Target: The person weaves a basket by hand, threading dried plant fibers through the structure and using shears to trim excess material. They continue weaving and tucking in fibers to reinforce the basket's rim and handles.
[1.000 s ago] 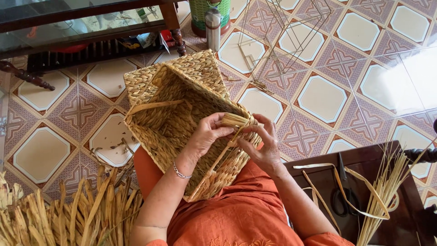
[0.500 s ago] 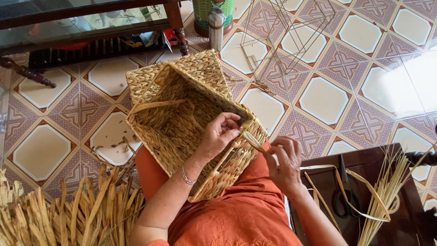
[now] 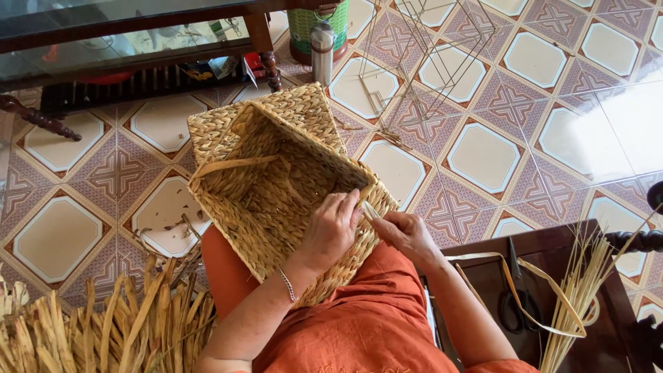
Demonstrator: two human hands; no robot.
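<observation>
Resting tilted on the lap, mouth turned up and toward the wearer: woven basket (image 3: 276, 186), square-sided, long axis running from the knees away toward the glass cabinet (image 3: 103, 27); holding nothing inside but a flat strip crossing the opening and loose fibre ends. Pressing on the near rim: left hand (image 3: 331, 231), fingers together and curled over the edge, thumb side toward the right. Pinching a pale strand (image 3: 371, 211) just beside that rim: right hand (image 3: 409, 236), thumb and forefinger closed on the strand, remaining fingers folded; strand pointing up and leftward into the rim corner, so lying between both hands, with right fingertips nearest its free end. Lying on the tiled floor (image 3: 483, 159) at lower left: heap of dried reed strips (image 3: 103, 331). Sitting on the dark wooden stool (image 3: 483, 276) to the right: black scissors (image 3: 518, 304) and a bundle of thin straws (image 3: 573, 297), well apart from both hands. Standing further off: wire frame (image 3: 428, 55), metal flask (image 3: 322, 52), green basket (image 3: 319, 17).
</observation>
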